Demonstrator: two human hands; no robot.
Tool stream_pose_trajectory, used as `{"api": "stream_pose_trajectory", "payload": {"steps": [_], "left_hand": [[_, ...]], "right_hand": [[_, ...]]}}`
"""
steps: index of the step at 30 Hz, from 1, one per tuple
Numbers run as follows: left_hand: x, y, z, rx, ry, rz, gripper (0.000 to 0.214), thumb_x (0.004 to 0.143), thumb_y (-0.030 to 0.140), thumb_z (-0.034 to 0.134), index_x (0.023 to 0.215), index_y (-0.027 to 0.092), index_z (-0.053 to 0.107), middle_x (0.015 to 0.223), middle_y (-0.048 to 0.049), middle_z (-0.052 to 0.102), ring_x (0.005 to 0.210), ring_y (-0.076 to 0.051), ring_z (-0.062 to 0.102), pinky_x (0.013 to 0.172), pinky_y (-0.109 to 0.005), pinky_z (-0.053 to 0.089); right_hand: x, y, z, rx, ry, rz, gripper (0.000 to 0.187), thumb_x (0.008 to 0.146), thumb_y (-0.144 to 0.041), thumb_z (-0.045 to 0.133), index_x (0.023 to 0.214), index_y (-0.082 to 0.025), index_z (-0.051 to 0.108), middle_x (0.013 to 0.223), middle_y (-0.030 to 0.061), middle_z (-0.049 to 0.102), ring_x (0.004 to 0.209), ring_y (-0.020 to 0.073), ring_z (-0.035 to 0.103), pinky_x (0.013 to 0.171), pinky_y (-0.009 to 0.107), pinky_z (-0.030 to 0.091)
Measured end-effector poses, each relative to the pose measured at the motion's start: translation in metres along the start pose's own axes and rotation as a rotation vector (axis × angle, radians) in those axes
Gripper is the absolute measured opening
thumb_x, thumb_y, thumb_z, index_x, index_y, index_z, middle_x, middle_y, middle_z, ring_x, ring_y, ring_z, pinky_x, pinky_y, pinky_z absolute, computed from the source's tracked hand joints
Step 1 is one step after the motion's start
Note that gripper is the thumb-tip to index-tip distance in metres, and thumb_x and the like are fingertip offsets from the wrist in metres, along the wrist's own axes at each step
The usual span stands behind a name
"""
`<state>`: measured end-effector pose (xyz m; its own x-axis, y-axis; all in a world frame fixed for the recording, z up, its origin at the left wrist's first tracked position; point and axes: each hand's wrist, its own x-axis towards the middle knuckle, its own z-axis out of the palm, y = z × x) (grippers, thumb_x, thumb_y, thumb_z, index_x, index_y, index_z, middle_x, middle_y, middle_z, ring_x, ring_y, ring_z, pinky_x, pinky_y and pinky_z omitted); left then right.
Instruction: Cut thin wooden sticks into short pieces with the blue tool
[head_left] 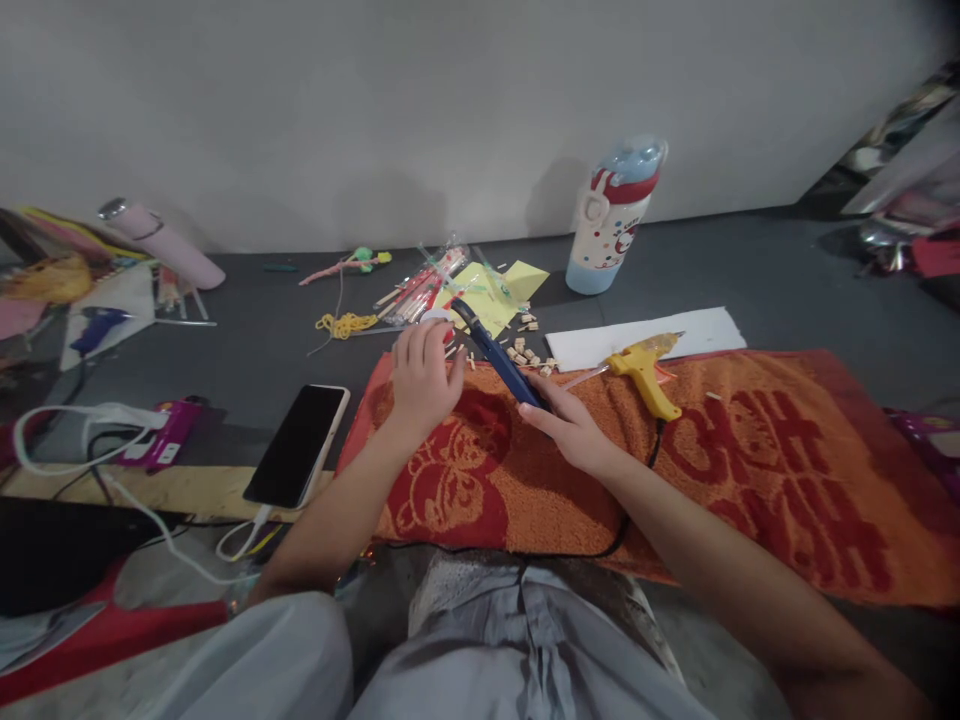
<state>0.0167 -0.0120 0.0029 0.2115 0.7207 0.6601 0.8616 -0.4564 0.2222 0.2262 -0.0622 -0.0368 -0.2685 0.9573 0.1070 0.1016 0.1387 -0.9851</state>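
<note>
My right hand (570,425) is closed around the lower end of a slim dark blue object (499,360), which looks like a phone seen nearly edge-on. It is tilted up to the left above the towel, its dark upper end near my left fingers. My left hand (426,370) is beside it with bent fingers and the thumb apart, and nothing shows clearly in its grasp. Just beyond those fingers a white round thing (436,315) is partly hidden. Small wooden pieces (525,352) lie past the blue object. A yellow glue gun (643,372) rests right of my right hand.
An orange and red towel (570,500) covers the table's front. Behind are yellow paper (480,300), bagged sticks (427,285), yellow string (345,325), a white board (697,335) and a bottle (611,220). To the left lie a charging phone (296,445), cables and a pink flask (169,245).
</note>
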Motion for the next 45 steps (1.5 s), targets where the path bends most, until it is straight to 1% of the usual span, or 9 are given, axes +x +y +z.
{"api": "stream_pose_trajectory", "payload": {"steps": [3, 6, 8, 12, 16, 20, 26, 38, 45], "left_hand": [[-0.003, 0.011, -0.001, -0.039, -0.041, 0.053, 0.023, 0.089, 0.038, 0.049, 0.087, 0.016, 0.058, 0.094, -0.0119, 0.066, 0.094, -0.024, 0.059, 0.087, -0.039, 0.043], [-0.008, 0.022, -0.002, -0.197, -0.333, -0.023, 0.034, 0.09, 0.047, 0.044, 0.079, 0.017, 0.057, 0.075, -0.0074, 0.064, 0.076, -0.021, 0.06, 0.073, -0.035, 0.046], [-0.012, 0.028, 0.001, -0.343, -0.455, -0.135, 0.041, 0.085, 0.056, 0.05, 0.085, 0.016, 0.059, 0.079, -0.0088, 0.065, 0.076, -0.022, 0.061, 0.072, -0.036, 0.048], [-0.019, 0.035, 0.015, -0.871, -0.529, -0.32, 0.052, 0.079, 0.057, 0.059, 0.11, 0.015, 0.055, 0.105, -0.0117, 0.066, 0.094, -0.024, 0.064, 0.081, -0.036, 0.051], [-0.02, 0.041, 0.024, -1.203, -0.514, -0.508, 0.064, 0.065, 0.058, 0.073, 0.11, 0.017, 0.052, 0.109, -0.0097, 0.062, 0.087, -0.019, 0.063, 0.071, -0.029, 0.053], [-0.018, 0.046, 0.02, -1.212, -0.485, -0.554, 0.063, 0.06, 0.055, 0.077, 0.104, 0.019, 0.049, 0.109, -0.0088, 0.06, 0.083, -0.017, 0.061, 0.067, -0.027, 0.052], [-0.02, 0.048, 0.017, -1.174, -0.441, -0.523, 0.06, 0.064, 0.059, 0.073, 0.102, 0.019, 0.048, 0.098, -0.0061, 0.059, 0.079, -0.015, 0.059, 0.069, -0.028, 0.051], [-0.023, 0.047, 0.02, -1.164, -0.443, -0.541, 0.061, 0.065, 0.059, 0.072, 0.103, 0.018, 0.049, 0.1, -0.0068, 0.059, 0.08, -0.015, 0.058, 0.068, -0.027, 0.05], [-0.02, 0.039, 0.025, -1.182, -0.459, -0.534, 0.062, 0.07, 0.057, 0.071, 0.111, 0.018, 0.047, 0.107, -0.0085, 0.06, 0.089, -0.018, 0.062, 0.074, -0.03, 0.052]], "right_hand": [[0.001, 0.002, 0.002, 0.032, 0.034, 0.009, 0.064, 0.082, -0.059, 0.058, 0.131, -0.019, 0.051, 0.136, 0.0108, 0.057, 0.125, 0.0294, 0.051, 0.11, 0.046, 0.034], [0.001, 0.001, 0.005, 0.061, 0.03, -0.027, 0.063, 0.083, -0.059, 0.057, 0.131, -0.02, 0.05, 0.136, 0.011, 0.056, 0.126, 0.0284, 0.05, 0.11, 0.045, 0.034], [0.001, -0.001, 0.006, 0.06, 0.005, -0.065, 0.059, 0.085, -0.058, 0.056, 0.13, -0.02, 0.05, 0.134, 0.0103, 0.056, 0.125, 0.0278, 0.051, 0.11, 0.044, 0.035], [0.001, -0.004, 0.008, 0.027, -0.04, -0.111, 0.058, 0.088, -0.057, 0.052, 0.132, -0.02, 0.048, 0.128, 0.0109, 0.059, 0.122, 0.0284, 0.052, 0.108, 0.045, 0.038], [0.0, -0.003, 0.008, 0.003, -0.066, -0.123, 0.061, 0.089, -0.055, 0.051, 0.137, -0.018, 0.043, 0.136, 0.0144, 0.054, 0.125, 0.0289, 0.051, 0.109, 0.047, 0.036], [-0.002, -0.002, 0.007, -0.006, -0.074, -0.13, 0.064, 0.089, -0.055, 0.051, 0.14, -0.02, 0.04, 0.145, 0.0126, 0.047, 0.133, 0.0284, 0.044, 0.114, 0.046, 0.03], [-0.003, -0.001, 0.005, -0.012, -0.083, -0.091, 0.063, 0.087, -0.056, 0.053, 0.14, -0.023, 0.043, 0.141, 0.0107, 0.052, 0.129, 0.0292, 0.048, 0.111, 0.05, 0.033], [-0.002, -0.003, 0.007, 0.028, -0.074, -0.083, 0.061, 0.086, -0.055, 0.055, 0.135, -0.018, 0.047, 0.135, 0.0132, 0.057, 0.123, 0.0291, 0.053, 0.108, 0.047, 0.037], [0.003, -0.004, 0.007, 0.122, -0.053, -0.031, 0.055, 0.085, -0.058, 0.055, 0.126, -0.021, 0.053, 0.126, 0.0083, 0.062, 0.115, 0.0271, 0.057, 0.104, 0.045, 0.041]]}}
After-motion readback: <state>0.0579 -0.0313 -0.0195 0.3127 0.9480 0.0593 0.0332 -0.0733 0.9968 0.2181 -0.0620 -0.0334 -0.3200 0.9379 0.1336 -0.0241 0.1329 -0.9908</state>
